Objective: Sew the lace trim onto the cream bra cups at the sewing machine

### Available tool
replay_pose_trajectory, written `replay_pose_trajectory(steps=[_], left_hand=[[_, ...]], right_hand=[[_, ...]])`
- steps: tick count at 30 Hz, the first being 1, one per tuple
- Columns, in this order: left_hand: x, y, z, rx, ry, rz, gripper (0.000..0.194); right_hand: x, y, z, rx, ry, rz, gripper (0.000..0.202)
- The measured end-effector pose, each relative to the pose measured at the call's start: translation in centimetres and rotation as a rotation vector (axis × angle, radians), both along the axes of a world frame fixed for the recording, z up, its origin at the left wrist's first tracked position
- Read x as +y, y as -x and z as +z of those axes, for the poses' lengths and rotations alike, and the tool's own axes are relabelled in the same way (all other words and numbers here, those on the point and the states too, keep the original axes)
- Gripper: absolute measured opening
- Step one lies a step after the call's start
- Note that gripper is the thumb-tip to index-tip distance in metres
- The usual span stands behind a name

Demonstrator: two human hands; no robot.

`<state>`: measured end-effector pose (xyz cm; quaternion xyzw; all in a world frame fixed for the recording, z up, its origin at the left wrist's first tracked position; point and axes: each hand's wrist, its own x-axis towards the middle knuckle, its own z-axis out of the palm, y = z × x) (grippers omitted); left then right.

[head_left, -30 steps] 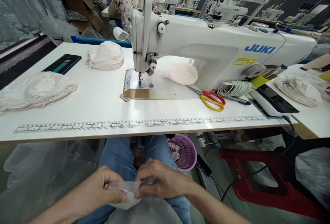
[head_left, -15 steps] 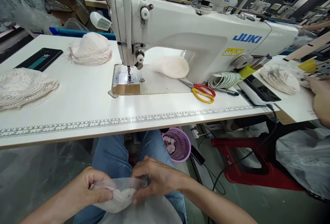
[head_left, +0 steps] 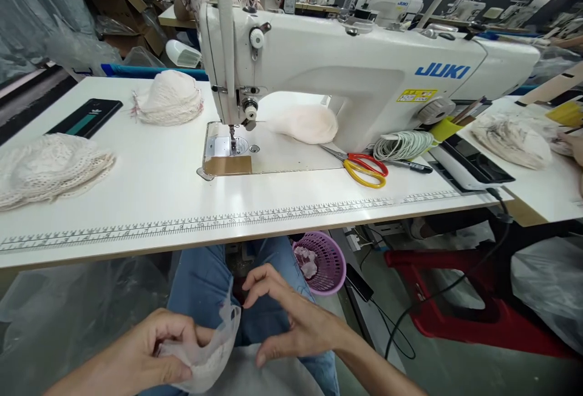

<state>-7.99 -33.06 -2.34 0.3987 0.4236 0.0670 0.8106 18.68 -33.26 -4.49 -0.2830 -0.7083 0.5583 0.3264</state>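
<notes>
Over my lap, my left hand [head_left: 170, 350] grips a small white lace and mesh fabric piece [head_left: 216, 359] between thumb and fingers. The piece is curved, and its sheer edge stands up towards the right. My right hand [head_left: 291, 317] is beside that edge, thumb and fingers spread apart with nothing held between them. One fingertip is very close to the sheer edge; whether it touches I cannot tell. Pale grey cloth [head_left: 268, 372] lies across my legs beneath both hands.
A white sewing machine [head_left: 319, 50] stands on the table [head_left: 150, 183]. Near it are scissors [head_left: 364, 168], coiled cord [head_left: 403, 144], a cream pad [head_left: 310, 124], stacked lace pieces [head_left: 168, 98] and a phone [head_left: 86, 118]. A purple basket [head_left: 321, 262] sits below.
My right hand has let go of the fabric piece and opened away to the right. My left hand keeps its hold, and the piece's free edge has swung upward. The camera view has shifted slightly.
</notes>
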Motion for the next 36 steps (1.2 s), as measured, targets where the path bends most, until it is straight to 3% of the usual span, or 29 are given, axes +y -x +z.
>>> replay_pose_trajectory(steps=[5, 9, 14, 19, 20, 23, 25, 28, 31, 36], left_hand=[[0.3, 1.2, -0.2, -0.021, -0.055, -0.062, 0.036], [0.0, 2.8, -0.7, 0.067, -0.152, -0.092, 0.046], [0.2, 3.2, -0.4, 0.148, -0.148, -0.086, 0.048], [1.0, 2.3, 0.2, 0.123, -0.176, -0.178, 0.046], [1.2, 2.2, 0.3, 0.117, -0.177, -0.185, 0.046], [1.5, 2.1, 0.8, 0.130, -0.206, -0.228, 0.043], [1.6, 2.2, 1.4, 0.189, -0.238, -0.271, 0.041], [1.6, 2.3, 2.3, 0.307, -0.293, -0.305, 0.036], [1.5, 2.4, 2.7, 0.323, -0.333, -0.295, 0.032], [1.5, 2.2, 1.5, 0.223, -0.283, -0.201, 0.034]], right_hand=[[0.4, 2.5, -0.7, -0.141, -0.108, 0.070, 0.040], [0.8, 3.8, -1.3, -0.063, -0.102, 0.172, 0.041], [0.7, 2.6, -1.6, -0.238, -0.035, 0.226, 0.032], [0.9, 1.1, -0.2, -0.449, -0.185, 0.146, 0.019], [1.0, 1.2, 0.2, -0.440, -0.223, 0.131, 0.027], [1.8, 2.5, 1.3, -0.350, -0.312, 0.160, 0.082], [2.8, 4.0, 1.6, -0.291, -0.306, 0.274, 0.093], [4.2, 5.7, 1.2, -0.319, -0.175, 0.449, 0.061], [4.9, 5.9, 0.1, -0.282, -0.059, 0.538, 0.030], [4.5, 4.4, -1.0, -0.067, 0.009, 0.508, 0.035]])
